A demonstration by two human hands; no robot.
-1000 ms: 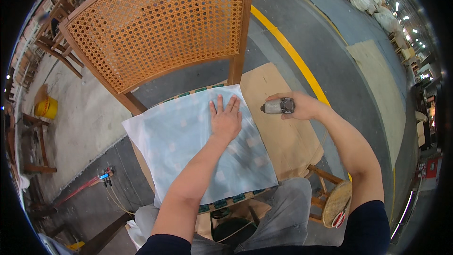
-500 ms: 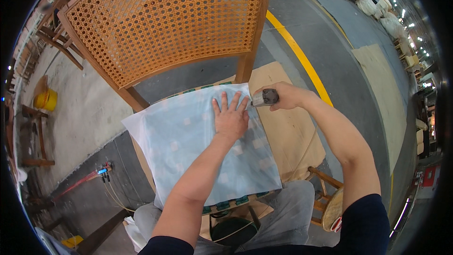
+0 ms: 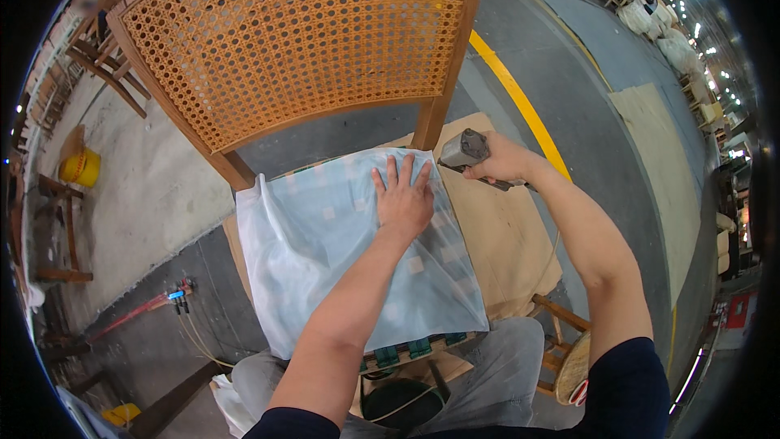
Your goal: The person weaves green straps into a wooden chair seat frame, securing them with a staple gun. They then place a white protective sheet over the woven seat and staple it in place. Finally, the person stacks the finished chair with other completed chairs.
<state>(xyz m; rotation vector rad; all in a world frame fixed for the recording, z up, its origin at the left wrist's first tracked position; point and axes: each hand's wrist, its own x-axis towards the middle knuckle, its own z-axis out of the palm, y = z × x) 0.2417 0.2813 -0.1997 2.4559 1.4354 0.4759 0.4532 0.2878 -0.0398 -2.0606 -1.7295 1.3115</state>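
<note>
pressing sheer, rumpled white cloth (image 3: 313, 248), left hand (image 3: 404, 203) splays; right hand (image 3: 505, 160) grips gray tool (image 3: 463, 150).

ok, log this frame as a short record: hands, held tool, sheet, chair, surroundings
left hand: flat on the sheet, fingers spread
right hand: gripping a gun-shaped tool
gun-shaped tool: grey and dark, nose near the sheet's far right corner; contact unclear
sheet: thin, white, see-through, spread over the seat
chair: wooden frame, woven cane back
green strips: showing at the seat's near edge
surroundings: cardboard right of the seat, yellow bucket at far left
</note>
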